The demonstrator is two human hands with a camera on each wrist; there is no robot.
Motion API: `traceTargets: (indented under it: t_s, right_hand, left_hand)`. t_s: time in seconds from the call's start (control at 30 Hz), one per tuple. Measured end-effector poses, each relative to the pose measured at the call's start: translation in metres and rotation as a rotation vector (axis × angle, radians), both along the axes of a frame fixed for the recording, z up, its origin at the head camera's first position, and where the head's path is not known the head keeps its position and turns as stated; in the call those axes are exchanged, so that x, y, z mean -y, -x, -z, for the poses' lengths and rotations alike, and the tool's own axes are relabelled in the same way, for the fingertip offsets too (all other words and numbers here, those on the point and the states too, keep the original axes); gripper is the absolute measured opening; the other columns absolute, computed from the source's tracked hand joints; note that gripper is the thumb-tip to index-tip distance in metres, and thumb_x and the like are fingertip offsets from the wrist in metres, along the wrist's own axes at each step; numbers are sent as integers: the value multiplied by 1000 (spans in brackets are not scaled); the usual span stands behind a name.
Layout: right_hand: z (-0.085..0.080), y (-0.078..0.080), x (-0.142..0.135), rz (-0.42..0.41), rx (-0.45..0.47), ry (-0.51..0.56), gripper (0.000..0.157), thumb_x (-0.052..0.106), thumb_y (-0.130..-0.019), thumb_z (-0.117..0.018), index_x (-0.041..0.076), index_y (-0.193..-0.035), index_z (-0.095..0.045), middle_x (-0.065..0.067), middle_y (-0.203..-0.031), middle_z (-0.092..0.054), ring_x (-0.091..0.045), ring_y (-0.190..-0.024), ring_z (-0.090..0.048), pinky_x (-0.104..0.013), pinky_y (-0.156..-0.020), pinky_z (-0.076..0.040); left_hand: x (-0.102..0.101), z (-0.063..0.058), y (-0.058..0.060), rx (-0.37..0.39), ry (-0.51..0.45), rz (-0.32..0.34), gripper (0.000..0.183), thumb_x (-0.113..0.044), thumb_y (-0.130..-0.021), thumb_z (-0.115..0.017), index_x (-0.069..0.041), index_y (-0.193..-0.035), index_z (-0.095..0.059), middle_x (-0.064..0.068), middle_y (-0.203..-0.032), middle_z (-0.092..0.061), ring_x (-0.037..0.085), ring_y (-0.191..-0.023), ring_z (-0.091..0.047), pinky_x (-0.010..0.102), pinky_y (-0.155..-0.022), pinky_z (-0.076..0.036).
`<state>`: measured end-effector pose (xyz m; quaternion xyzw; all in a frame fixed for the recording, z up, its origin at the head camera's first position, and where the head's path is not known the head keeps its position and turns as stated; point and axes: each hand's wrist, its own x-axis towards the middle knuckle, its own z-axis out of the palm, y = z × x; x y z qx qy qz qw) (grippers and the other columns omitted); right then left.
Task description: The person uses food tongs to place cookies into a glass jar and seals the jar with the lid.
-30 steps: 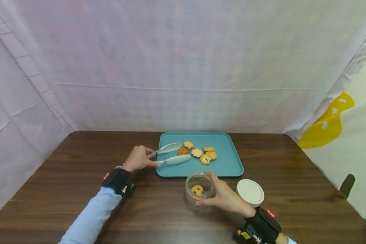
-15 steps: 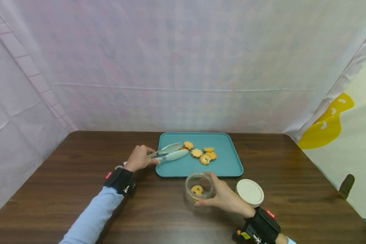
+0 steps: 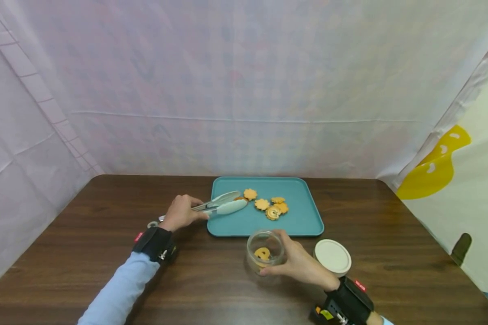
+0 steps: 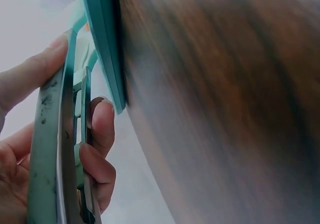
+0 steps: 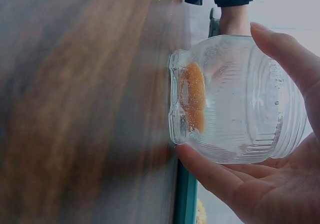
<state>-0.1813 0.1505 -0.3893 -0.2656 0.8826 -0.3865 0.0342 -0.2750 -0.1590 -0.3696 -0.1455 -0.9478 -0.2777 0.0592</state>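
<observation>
My left hand (image 3: 183,211) grips metal tongs (image 4: 55,134) with pale green tips, thumb on one arm and fingers curled round the other. The tips lie over the left part of a teal tray (image 3: 301,225), on either side of a brown cookie (image 3: 241,198) that they mostly hide. Right beside it is a scalloped yellow cookie (image 3: 250,194). My right hand (image 3: 297,262) holds a clear glass jar (image 5: 240,98) upright on the table in front of the tray. At the jar's bottom lies a golden cookie (image 5: 194,96) with holes.
Several more cookies (image 3: 273,212) sit near the tray's middle, some overlapping. A round white lid (image 3: 332,256) stands by my right wrist. The dark wooden table (image 3: 85,253) ends at a pale cloth backdrop (image 3: 236,90).
The tong tips have come closer together around the brown cookie, then shifted slightly left with my left hand. My right hand and the jar stay in place.
</observation>
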Motion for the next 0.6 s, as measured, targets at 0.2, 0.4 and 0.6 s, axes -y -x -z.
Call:
traceTargets:
  t_s: [0.2, 0.4, 0.6]
  right_hand:
    - [0, 0, 1, 3, 13, 4, 81, 46, -65, -74, 11, -126, -34, -7, -114, -56, -24, -102, -54, -38, -77, -44]
    - [0, -1, -1, -1, 24, 2, 82, 44, -67, -73, 7, -128, -32, -10, -115, -55, -27, -102, -53, -39, -76, -44]
    - [-1, -1, -1, -7, 21, -4, 82, 43, -68, -74, 6, -128, -32, -11, -115, -55, -28, -102, -53, -38, -75, -44]
  left_hand:
    - [8, -3, -11, -10, -41, 23, 42, -26, -68, -77, 0, -100, -67, 13, -92, -66, 16, -68, -50, 27, -59, -39]
    - [15, -11, -17, -58, -84, 130, 41, -27, -69, -76, -1, -99, -68, 10, -84, -67, 13, -60, -46, 24, -54, -37]
    - [21, -14, -21, -99, -116, 233, 43, -30, -70, -74, -3, -103, -66, 8, -86, -67, 10, -60, -47, 24, -55, -37]
